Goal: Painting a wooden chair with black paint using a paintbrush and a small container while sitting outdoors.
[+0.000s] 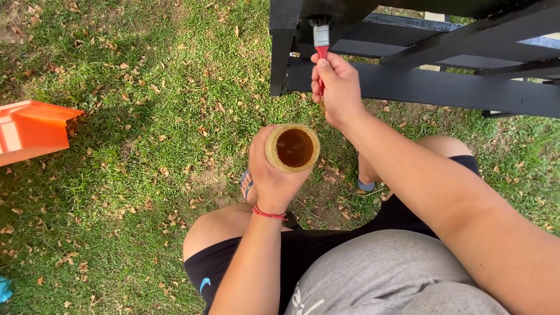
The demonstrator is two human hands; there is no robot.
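Observation:
My right hand (337, 87) grips a red-handled paintbrush (321, 39), whose dark bristles touch the black wooden frame (408, 84) near its left post. My left hand (273, 175) holds a round yellowish cup (293, 148) of brown liquid upright, just below and left of the right hand. A red cord circles my left wrist. I am crouched on grass with my knees and sandalled feet under the hands.
An orange plastic object (32, 129) lies on the grass at the left edge. Dry leaves are scattered over the lawn (146, 105). A small blue thing (4, 289) shows at the bottom left corner. The black frame spans the top right.

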